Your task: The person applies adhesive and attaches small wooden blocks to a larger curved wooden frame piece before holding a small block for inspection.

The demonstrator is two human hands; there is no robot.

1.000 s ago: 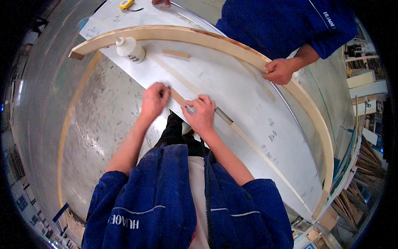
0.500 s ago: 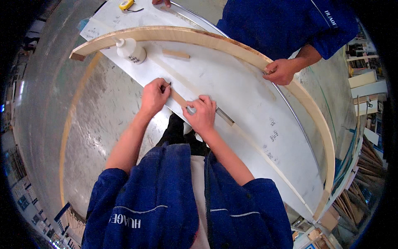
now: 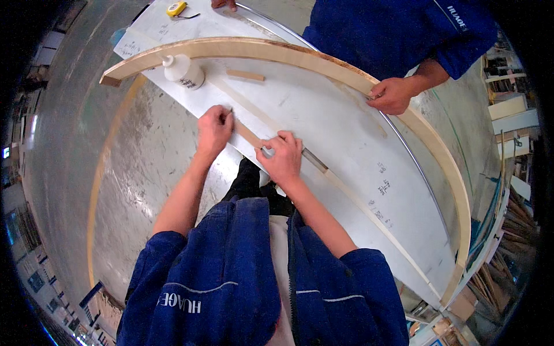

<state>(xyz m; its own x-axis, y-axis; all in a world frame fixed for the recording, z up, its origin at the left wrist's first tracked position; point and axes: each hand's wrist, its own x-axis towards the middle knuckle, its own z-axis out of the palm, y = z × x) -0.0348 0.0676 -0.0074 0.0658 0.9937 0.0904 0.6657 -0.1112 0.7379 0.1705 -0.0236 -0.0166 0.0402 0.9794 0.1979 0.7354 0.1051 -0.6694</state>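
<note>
My left hand (image 3: 214, 131) is closed in a pinch at the near edge of the white table (image 3: 340, 132). A small dark tip shows at its fingers; the thing itself is mostly hidden. Between my hands lies a narrow brown wood strip (image 3: 248, 134). My right hand (image 3: 281, 157) grips a grey bar-like piece (image 3: 315, 160) over the strip, its fingers bent around it. From the bar's far end a long pale strip (image 3: 375, 222) runs toward the lower right. A large curved wooden frame (image 3: 254, 49) arches across the table beyond my hands.
Opposite me, a person in blue rests one hand (image 3: 392, 96) on the curved frame and another (image 3: 224, 4) by a bent metal strip (image 3: 407, 149). A white squeeze bottle (image 3: 184, 72), short wood piece (image 3: 246, 75) and yellow tape measure (image 3: 176, 8) are on the table.
My left hand has shifted slightly, with its dark tip now higher and less exposed. The right hand keeps its place on the grey bar. The whole view has moved a little.
</note>
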